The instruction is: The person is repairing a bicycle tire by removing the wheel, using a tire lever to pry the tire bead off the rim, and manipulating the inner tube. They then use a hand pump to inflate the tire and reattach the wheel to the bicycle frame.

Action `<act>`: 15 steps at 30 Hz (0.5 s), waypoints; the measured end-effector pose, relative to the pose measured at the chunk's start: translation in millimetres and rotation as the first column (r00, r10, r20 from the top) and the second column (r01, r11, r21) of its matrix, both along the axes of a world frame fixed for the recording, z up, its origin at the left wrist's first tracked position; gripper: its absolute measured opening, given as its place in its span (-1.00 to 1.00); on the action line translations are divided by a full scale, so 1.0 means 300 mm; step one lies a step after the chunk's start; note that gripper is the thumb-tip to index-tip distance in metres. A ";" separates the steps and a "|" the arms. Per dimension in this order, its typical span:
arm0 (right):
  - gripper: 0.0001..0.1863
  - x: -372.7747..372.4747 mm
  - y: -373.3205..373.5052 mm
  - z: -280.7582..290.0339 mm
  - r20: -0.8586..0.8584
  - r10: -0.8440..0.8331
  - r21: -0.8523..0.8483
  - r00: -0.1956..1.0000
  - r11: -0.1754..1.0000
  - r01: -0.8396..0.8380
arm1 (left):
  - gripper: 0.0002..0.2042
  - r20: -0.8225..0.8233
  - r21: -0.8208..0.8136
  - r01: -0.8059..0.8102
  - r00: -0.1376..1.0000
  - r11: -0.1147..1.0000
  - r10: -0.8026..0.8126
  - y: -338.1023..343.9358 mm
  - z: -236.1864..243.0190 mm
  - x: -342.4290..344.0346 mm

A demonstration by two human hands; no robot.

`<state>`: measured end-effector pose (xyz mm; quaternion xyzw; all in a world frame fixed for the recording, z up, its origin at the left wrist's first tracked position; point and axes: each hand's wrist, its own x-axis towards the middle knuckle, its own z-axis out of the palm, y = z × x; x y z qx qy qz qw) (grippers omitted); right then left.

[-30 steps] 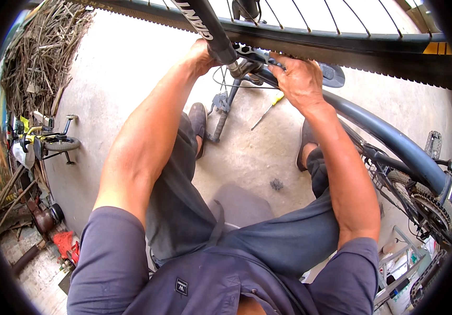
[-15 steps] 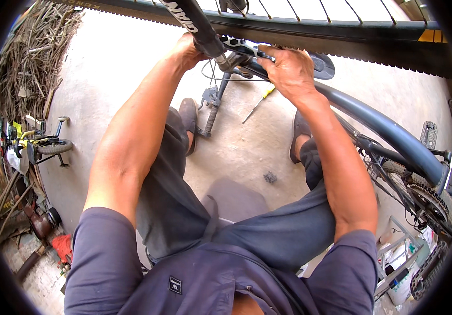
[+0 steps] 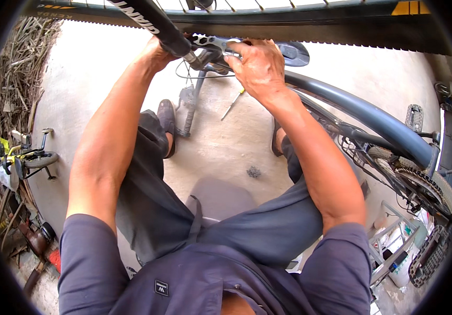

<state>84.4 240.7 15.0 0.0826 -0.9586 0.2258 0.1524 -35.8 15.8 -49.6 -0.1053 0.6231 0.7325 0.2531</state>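
A bicycle stands upside down before me, its black fork leg (image 3: 169, 38) slanting down to the steering joint (image 3: 202, 59). My right hand (image 3: 260, 71) is closed on the end of a flat silver wrench (image 3: 210, 41) with several hexagonal holes. The wrench lies across the frame beside the joint; where its jaw sits is hidden. My left hand (image 3: 157, 56) is closed behind the fork leg, its fingers and anything in them out of sight. Below the joint hangs a handlebar with a dark grip (image 3: 190, 113).
A tyre (image 3: 310, 30) spans the top. The blue-black frame tube (image 3: 365, 105) curves right toward the chainrings and pedals (image 3: 413, 118). On the floor lie a yellow-handled screwdriver (image 3: 232, 105) and a small dark clump (image 3: 253, 171). At left are sticks (image 3: 13, 79) and a small bike (image 3: 39, 159).
The whole view has shifted, so most things sit farther left in the picture. Both hands keep their places by the steering joint, with the wrench still in my right hand.
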 end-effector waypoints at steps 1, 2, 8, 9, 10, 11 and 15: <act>-0.69 -0.007 0.005 -0.005 -0.002 -0.021 -0.006 1.000 1.000 0.021 | -0.72 -0.004 0.042 -0.001 1.000 0.999 0.001 -0.002 0.000 0.001; -0.69 -0.015 0.009 -0.009 0.016 -0.053 -0.012 0.998 0.998 0.054 | -0.71 -0.014 0.052 0.004 1.000 0.999 -0.003 0.001 -0.001 0.001; -0.71 -0.038 0.013 -0.020 0.040 -0.032 -0.001 0.999 0.999 0.032 | -0.68 -0.046 0.052 0.059 0.997 0.997 -0.057 -0.002 0.017 0.006; -0.71 -0.040 0.012 -0.018 0.047 -0.028 0.000 0.999 1.000 0.028 | -0.67 -0.042 0.054 0.058 0.998 0.997 -0.056 -0.003 0.016 0.005; -0.71 -0.041 0.011 -0.014 0.090 -0.037 0.020 0.995 0.999 0.035 | -0.67 -0.037 0.056 0.057 0.998 0.997 -0.055 -0.006 0.013 0.004; -0.71 -0.041 0.009 -0.010 0.133 -0.047 0.042 0.990 0.998 0.041 | -0.67 -0.033 0.059 0.055 0.998 0.997 -0.053 -0.009 0.007 0.003; -0.72 -0.024 -0.008 0.004 0.102 -0.016 0.043 0.995 0.999 0.012 | -0.71 -0.054 0.014 0.026 0.998 1.000 -0.025 -0.027 -0.039 -0.008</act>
